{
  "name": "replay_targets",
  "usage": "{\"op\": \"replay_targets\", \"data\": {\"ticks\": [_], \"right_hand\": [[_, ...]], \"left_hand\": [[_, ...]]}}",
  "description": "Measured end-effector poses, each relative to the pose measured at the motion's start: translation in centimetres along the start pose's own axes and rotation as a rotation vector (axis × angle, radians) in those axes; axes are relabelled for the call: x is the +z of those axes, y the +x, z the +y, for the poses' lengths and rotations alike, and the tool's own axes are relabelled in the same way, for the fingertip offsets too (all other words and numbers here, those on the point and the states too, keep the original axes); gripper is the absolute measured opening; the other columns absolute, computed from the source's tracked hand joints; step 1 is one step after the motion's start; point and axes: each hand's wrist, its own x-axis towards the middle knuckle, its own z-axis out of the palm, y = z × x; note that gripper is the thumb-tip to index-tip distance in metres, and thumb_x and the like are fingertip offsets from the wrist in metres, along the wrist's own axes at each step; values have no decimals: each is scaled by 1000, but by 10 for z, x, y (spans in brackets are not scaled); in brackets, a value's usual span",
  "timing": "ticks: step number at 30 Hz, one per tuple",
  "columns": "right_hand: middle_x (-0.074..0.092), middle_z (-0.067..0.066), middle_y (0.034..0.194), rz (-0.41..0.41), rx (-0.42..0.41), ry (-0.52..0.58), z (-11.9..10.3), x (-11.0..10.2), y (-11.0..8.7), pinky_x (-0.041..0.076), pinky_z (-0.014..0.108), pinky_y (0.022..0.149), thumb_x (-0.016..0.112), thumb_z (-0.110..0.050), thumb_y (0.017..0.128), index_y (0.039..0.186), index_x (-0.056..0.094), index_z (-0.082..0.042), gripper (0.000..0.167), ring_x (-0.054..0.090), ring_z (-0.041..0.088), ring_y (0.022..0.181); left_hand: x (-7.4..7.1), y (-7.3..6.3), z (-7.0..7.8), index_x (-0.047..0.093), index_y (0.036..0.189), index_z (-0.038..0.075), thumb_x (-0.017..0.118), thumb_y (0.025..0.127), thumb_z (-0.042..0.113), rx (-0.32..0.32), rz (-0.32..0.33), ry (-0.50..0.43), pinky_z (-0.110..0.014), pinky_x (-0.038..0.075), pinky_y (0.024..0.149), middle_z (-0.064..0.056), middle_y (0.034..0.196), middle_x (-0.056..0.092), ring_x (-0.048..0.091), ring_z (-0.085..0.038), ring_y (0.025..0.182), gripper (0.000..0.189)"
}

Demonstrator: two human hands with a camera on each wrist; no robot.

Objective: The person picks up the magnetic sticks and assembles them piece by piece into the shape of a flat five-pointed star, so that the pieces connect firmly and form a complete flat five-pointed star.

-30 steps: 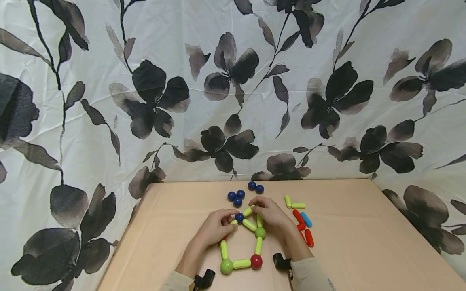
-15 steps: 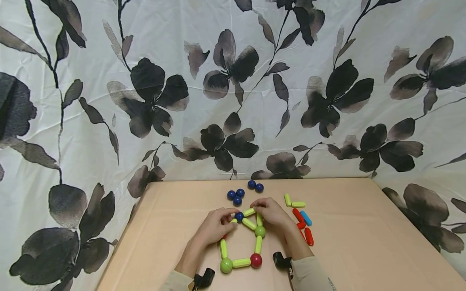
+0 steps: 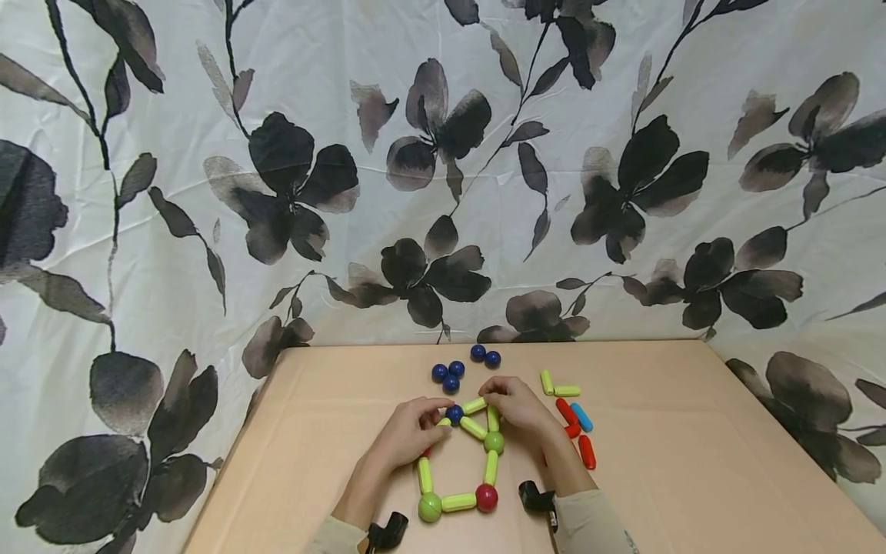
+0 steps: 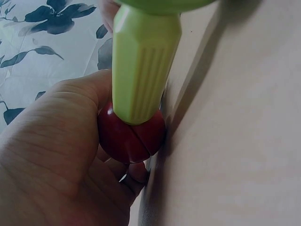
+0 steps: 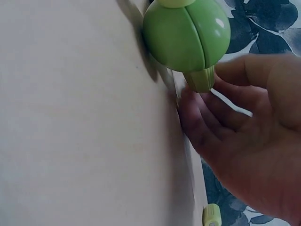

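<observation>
A frame of yellow-green rods and coloured balls lies on the table. My left hand point(image 3: 401, 437) holds a red ball point(image 4: 124, 141) at its left corner, thumb on one side and fingers beneath; the index finger reaches to the blue ball point(image 3: 454, 414). From that blue ball, an upper rod point(image 3: 474, 405) runs to the fingertips of my right hand point(image 3: 517, 406), which pinch its far end. Another rod point(image 5: 201, 81) rises from the green ball point(image 5: 183, 35) to the same fingers. What lies between those fingertips is hidden. A second red ball point(image 3: 487, 497) and a second green ball point(image 3: 430, 507) form the near corners.
Several loose blue balls point(image 3: 451, 384) lie behind the frame, towards the table's point(image 3: 692, 462) far edge. Right of my right hand are two yellow-green rods point(image 3: 567, 391), several red rods point(image 3: 587, 452) and a blue rod point(image 3: 581, 417). A floral cloth point(image 3: 526, 254) hangs behind.
The upper rod has swung flatter and its far end sits slightly further right, together with my right fingertips. My left hand stays in place on the red ball.
</observation>
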Motion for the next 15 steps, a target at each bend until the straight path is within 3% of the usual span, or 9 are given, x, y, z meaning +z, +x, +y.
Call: {"op": "replay_targets", "data": {"ticks": [3, 8, 12, 15], "right_hand": [[63, 8, 101, 103, -17, -16, -4, -2, 1, 48, 28, 72, 60, -11, 104, 118, 69, -3, 18, 56, 21, 85], [58, 14, 129, 269, -41, -62, -15, -11, 9, 48, 39, 90, 62, -14, 104, 135, 61, -6, 32, 54, 27, 107], [50, 20, 150, 232, -69, -178, -17, -16, 24, 46, 55, 106, 60, -11, 104, 147, 54, -4, 44, 53, 40, 127], [48, 23, 153, 176, -72, -299, -14, -15, 34, 39, 60, 115, 61, -10, 103, 148, 52, -1, 47, 48, 44, 138]], "left_hand": [[-1, -1, -1, 72, 131, 22, 77, 94, 22, -2, 7, 7, -24, 48, 65, 7, 95, 64, 57, -9, 76, 37], [-3, -1, -1, 72, 131, 20, 77, 94, 21, 20, 11, 7, -24, 47, 66, 3, 96, 64, 57, -9, 77, 37], [-2, 0, -1, 72, 131, 18, 77, 94, 21, 32, 13, 8, -24, 47, 66, 2, 96, 64, 56, -9, 77, 37], [0, 0, 0, 72, 131, 20, 77, 94, 21, 27, 4, 13, -23, 47, 66, 4, 95, 64, 57, -8, 76, 37]]}}
